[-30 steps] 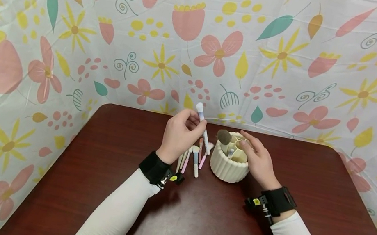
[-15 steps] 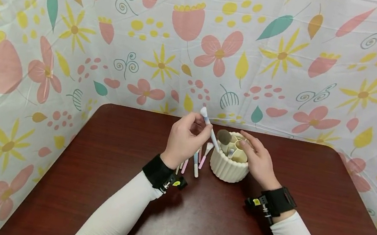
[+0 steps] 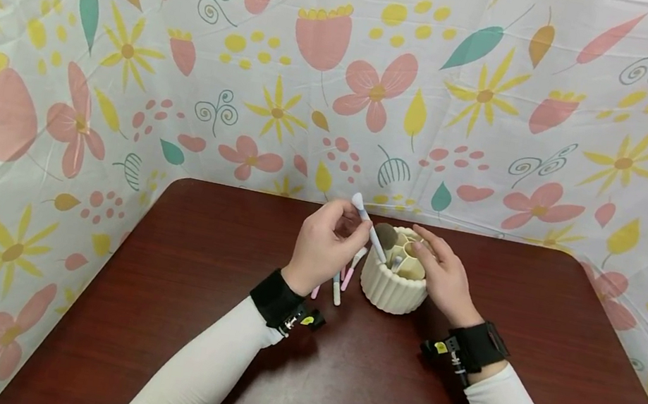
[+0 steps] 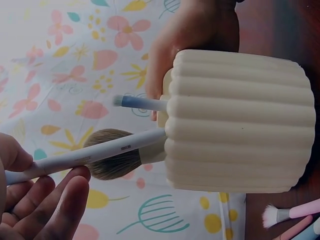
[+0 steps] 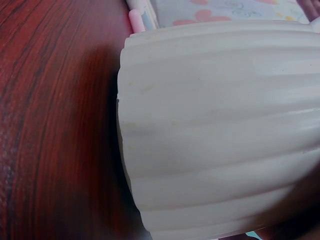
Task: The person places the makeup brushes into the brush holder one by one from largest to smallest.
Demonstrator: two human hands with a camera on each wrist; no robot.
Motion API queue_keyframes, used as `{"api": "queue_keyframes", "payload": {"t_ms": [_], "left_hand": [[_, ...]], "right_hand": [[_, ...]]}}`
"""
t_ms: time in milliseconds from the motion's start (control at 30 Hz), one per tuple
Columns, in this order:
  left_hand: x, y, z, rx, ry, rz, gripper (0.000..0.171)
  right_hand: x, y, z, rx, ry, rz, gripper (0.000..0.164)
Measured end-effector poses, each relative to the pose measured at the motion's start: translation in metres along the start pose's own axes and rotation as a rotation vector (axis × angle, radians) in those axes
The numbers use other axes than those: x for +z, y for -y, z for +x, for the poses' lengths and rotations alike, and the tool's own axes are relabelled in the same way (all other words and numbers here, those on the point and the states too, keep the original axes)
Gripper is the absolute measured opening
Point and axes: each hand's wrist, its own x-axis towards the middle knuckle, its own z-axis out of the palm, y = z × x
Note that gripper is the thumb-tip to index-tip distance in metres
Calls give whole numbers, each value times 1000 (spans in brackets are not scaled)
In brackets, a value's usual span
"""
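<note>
Head view: I've got cream holder [image 3: 392, 292], right hand [image 3: 445, 277] gripping its rim, left hand [image 3: 325, 244] pinching white brush [image 4: 100, 152].
Versus last frame, that brush shifted right, lower end now at holder's mouth. Inside: fluffy brush [image 4: 112, 170], small blue-banded brush [image 4: 142, 102].

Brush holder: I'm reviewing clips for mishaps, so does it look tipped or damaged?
Nothing stands out: the holder is upright with no visible crack, only a tiny dark speck on its side. The left hand holds the slanting brush.
</note>
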Motion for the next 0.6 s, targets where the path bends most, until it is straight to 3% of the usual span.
{"api": "queue_keyframes", "payload": {"t_ms": [600], "left_hand": [[8,1,-4,55,103,114,11]], "right_hand": [[0,-2,1,0,-7,-5,54]]}}
